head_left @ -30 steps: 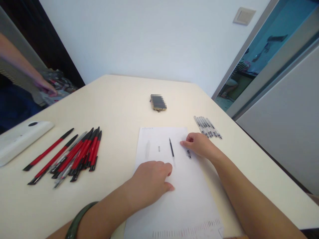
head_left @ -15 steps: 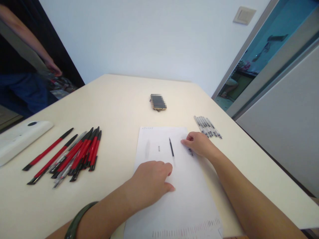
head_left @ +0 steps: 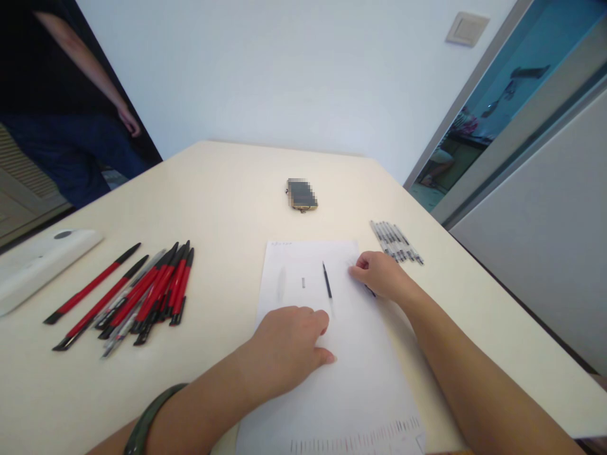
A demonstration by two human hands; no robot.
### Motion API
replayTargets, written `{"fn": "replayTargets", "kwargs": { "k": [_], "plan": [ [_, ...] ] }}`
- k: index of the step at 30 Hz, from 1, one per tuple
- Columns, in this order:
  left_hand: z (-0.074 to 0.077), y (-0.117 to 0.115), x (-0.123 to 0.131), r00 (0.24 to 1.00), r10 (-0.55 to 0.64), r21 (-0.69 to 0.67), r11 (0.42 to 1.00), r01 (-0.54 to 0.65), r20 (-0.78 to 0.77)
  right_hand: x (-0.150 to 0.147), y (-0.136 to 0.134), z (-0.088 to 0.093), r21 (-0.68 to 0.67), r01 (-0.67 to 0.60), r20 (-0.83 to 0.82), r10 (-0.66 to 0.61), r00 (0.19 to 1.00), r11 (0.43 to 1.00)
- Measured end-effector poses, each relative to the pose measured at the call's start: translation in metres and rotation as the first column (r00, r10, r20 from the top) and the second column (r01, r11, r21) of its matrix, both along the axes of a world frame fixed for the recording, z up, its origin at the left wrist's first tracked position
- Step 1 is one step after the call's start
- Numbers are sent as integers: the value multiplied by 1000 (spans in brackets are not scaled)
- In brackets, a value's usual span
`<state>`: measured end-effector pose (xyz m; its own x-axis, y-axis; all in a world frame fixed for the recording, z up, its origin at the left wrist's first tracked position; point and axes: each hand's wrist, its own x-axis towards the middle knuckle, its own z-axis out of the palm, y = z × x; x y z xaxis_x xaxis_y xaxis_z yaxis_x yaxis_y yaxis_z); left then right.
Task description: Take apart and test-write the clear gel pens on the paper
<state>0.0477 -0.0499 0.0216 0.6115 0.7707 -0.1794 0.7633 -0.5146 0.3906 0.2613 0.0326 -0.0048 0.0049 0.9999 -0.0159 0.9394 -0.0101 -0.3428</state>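
On the white paper (head_left: 341,379) rests my left hand (head_left: 294,344), thumb and fingers apart, holding nothing. A dark refill (head_left: 327,280) lies on the paper beyond it, with a small grey piece (head_left: 303,283) to its left and a faint translucent piece (head_left: 281,284) further left. My right hand (head_left: 377,273) is at the paper's upper right edge, fingers pinched on a clear pen, whose dark end shows beneath the palm. Just beyond that hand lies a row of several clear pens (head_left: 396,241).
Several red and black pens (head_left: 156,291) are piled on the left of the table (head_left: 227,189), beside a white device (head_left: 47,259). A small pixelated dark object (head_left: 302,194) lies at the back centre. A person (head_left: 76,95) stands beyond the left edge.
My right hand has shifted slightly right with the clear pen beneath it. My left hand is nearly still. The person at the left has moved right, towards the wall.
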Motion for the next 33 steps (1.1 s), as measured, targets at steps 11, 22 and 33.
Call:
{"fn": "replayTargets", "kwargs": {
  "k": [11,22,33],
  "plan": [
    [2,-1,-1,999,18,-7,1000,-17,46,-14,-32,35,-164,-388,-639,202,742,907],
    [7,-1,3,988,104,-51,994,-99,111,-40,-48,29,-201,-720,-940,77,333,664],
    [1,-3,2,996,59,43,997,-62,71,-38,-28,7,107,-156,-405,186,895,982]
  ]
}}
